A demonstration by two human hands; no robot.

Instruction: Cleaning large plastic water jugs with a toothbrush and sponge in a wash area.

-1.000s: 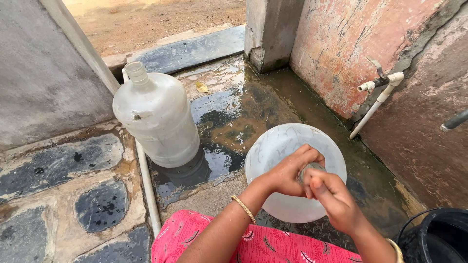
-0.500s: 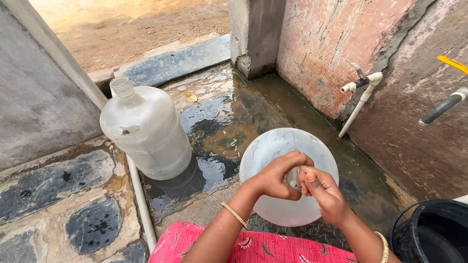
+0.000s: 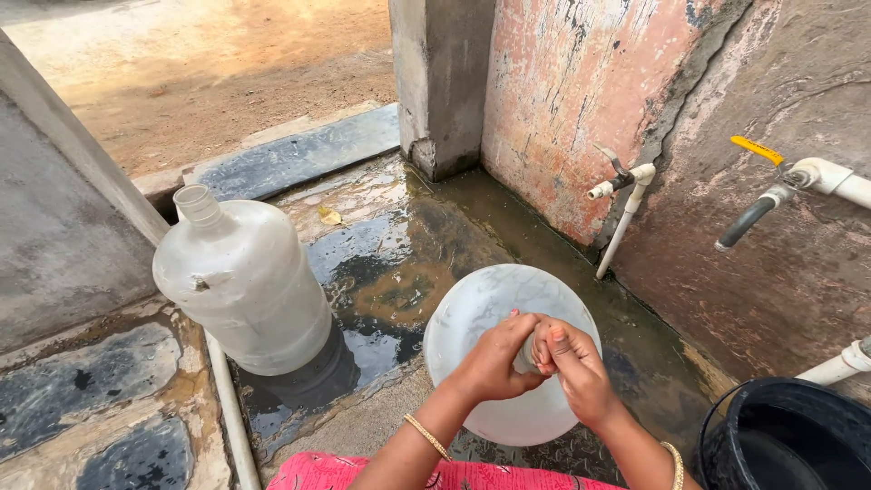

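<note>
Since a second ago my view has tilted up and pulled back: more of the pink plastered wall (image 3: 562, 109) and the second tap with the yellow handle (image 3: 758, 150) now show, and the upright jug has slid left in frame. Both hands stayed put on the neck of the tipped water jug (image 3: 494, 318). So the grip on the mouth is unchanged; I judge the work at the opening is ongoing, not finished.

Left hand (image 3: 494, 363) wraps the neck, fingers curled tight around it. Right hand (image 3: 572, 372) closes over the mouth from the other side, fingers pressed together against the left ones; whether there's a cap or cloth under them I cannot tell.

The jug in hand is large, round, translucent white, laid toward me so I look down its shoulder, resting over the wet stone floor (image 3: 381, 263). It looks empty or near empty.

A second translucent jug (image 3: 245, 290) stands upright, open-necked, well apart to the left. A black bucket (image 3: 789, 436) sits at lower right; a white tap (image 3: 621, 181) is on the wall.
</note>
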